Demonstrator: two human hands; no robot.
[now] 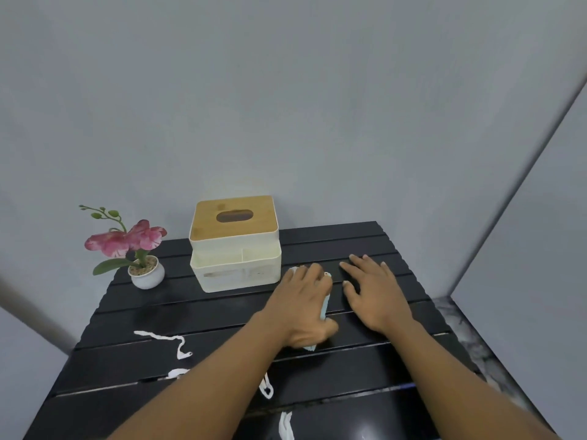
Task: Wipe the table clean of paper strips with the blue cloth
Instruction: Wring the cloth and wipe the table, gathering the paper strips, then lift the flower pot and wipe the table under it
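My left hand (301, 308) lies flat on the blue cloth (325, 308) near the middle of the black slatted table (365, 246); only the cloth's edges show beside my fingers and below my thumb. My right hand (373, 292) rests flat on the table just right of it, fingers spread, holding nothing. White paper strips lie on the near part of the table: a long curled strip (171, 341) at the left, a small one (176, 373) beside my left forearm, another (266, 387) between my forearms, and one (285, 425) at the front edge.
A cream tissue box with a wooden lid (235, 244) stands at the table's back, just left of my left hand. A small white pot with pink flowers (143, 258) sits at the back left corner. Grey walls enclose the table; a marbled floor (470, 331) shows at the right.
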